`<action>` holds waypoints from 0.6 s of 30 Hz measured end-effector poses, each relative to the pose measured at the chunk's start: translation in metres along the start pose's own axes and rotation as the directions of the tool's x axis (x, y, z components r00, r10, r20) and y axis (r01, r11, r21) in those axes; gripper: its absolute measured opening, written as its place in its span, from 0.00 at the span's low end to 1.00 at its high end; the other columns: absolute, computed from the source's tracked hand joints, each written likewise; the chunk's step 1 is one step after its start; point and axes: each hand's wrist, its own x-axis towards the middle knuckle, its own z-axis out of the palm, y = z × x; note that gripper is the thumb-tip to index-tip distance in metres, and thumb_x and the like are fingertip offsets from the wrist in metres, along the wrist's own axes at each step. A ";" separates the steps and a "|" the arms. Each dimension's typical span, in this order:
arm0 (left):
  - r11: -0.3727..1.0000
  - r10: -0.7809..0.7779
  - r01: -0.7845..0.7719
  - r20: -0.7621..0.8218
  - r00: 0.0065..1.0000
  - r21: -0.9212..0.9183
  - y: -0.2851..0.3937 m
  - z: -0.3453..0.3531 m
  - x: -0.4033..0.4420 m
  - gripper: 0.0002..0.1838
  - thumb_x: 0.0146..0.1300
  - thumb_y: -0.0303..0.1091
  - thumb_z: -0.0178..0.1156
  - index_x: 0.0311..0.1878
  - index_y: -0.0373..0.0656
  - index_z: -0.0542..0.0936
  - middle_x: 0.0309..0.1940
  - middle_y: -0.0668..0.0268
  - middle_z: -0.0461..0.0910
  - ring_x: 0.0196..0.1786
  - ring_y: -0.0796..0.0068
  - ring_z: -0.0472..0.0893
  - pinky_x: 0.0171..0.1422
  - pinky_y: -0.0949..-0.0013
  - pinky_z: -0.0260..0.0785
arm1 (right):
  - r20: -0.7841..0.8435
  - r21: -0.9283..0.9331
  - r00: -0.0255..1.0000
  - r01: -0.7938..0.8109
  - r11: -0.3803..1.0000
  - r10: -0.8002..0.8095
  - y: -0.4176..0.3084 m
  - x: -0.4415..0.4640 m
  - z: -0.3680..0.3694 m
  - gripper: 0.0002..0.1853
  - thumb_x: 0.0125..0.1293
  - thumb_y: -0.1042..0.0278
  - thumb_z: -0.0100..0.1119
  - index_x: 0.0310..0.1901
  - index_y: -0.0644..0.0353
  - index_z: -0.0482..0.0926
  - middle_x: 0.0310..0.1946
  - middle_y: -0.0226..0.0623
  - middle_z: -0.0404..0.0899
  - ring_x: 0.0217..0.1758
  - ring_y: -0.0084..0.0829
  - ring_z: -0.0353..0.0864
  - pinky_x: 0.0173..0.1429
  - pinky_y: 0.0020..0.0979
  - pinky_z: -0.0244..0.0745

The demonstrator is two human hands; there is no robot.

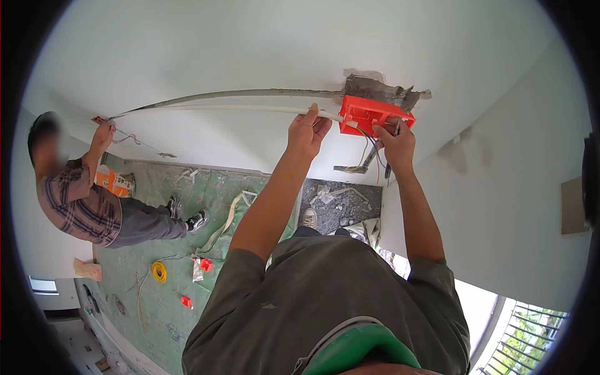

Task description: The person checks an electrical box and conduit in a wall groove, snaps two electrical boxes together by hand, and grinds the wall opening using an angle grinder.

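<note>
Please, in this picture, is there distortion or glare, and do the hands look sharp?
Head view: strong wide-angle bending, with black rounded borders; glare at the barred window, lower right; left hand, right hand and open red plastic box look fairly sharp; a blurred patch covers part of the co-worker's head.

One camera looks out from the wearer's head, forward to the wall [237,137] and steeply down past the shirt [350,281] to the floor [231,181]. The left hand [307,132] and right hand [397,145] appear near; the other person [81,194] appears farther off, at left.
</note>
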 end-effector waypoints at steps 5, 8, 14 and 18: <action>0.999 -0.009 0.008 -0.006 1.000 -0.051 -0.005 0.006 0.002 0.09 0.61 0.32 0.55 0.41 0.39 0.68 0.36 0.62 0.72 0.42 0.70 0.74 0.48 0.68 0.74 | -0.037 -0.028 0.999 0.038 0.999 -0.039 0.000 0.006 -0.009 0.15 0.51 0.70 0.63 0.40 0.67 0.75 0.29 0.37 0.81 0.20 0.19 0.75 0.22 0.20 0.69; 1.000 -0.004 0.004 0.020 1.000 -0.017 0.003 0.004 0.011 0.09 0.61 0.31 0.55 0.40 0.39 0.69 0.36 0.63 0.72 0.43 0.69 0.73 0.49 0.65 0.73 | -0.064 -0.100 0.994 0.086 0.991 -0.093 -0.003 0.010 0.001 0.13 0.52 0.73 0.61 0.38 0.70 0.73 0.27 0.37 0.80 0.18 0.17 0.71 0.22 0.20 0.66; 0.974 -0.067 0.046 0.089 0.994 0.222 -0.018 0.011 0.013 0.07 0.59 0.32 0.56 0.38 0.42 0.69 0.37 0.67 0.70 0.46 0.70 0.71 0.52 0.61 0.69 | -0.121 -0.198 0.982 0.119 0.973 -0.144 0.004 0.021 0.003 0.15 0.52 0.66 0.63 0.39 0.64 0.75 0.25 0.36 0.79 0.17 0.22 0.76 0.23 0.24 0.72; 0.989 -0.081 0.066 0.114 0.990 0.134 -0.023 0.014 0.012 0.07 0.60 0.33 0.56 0.36 0.44 0.69 0.36 0.68 0.69 0.45 0.71 0.71 0.52 0.62 0.69 | -0.130 -0.195 0.982 0.107 0.975 -0.134 0.009 0.023 0.003 0.15 0.51 0.66 0.63 0.39 0.64 0.75 0.23 0.36 0.79 0.17 0.22 0.76 0.23 0.24 0.73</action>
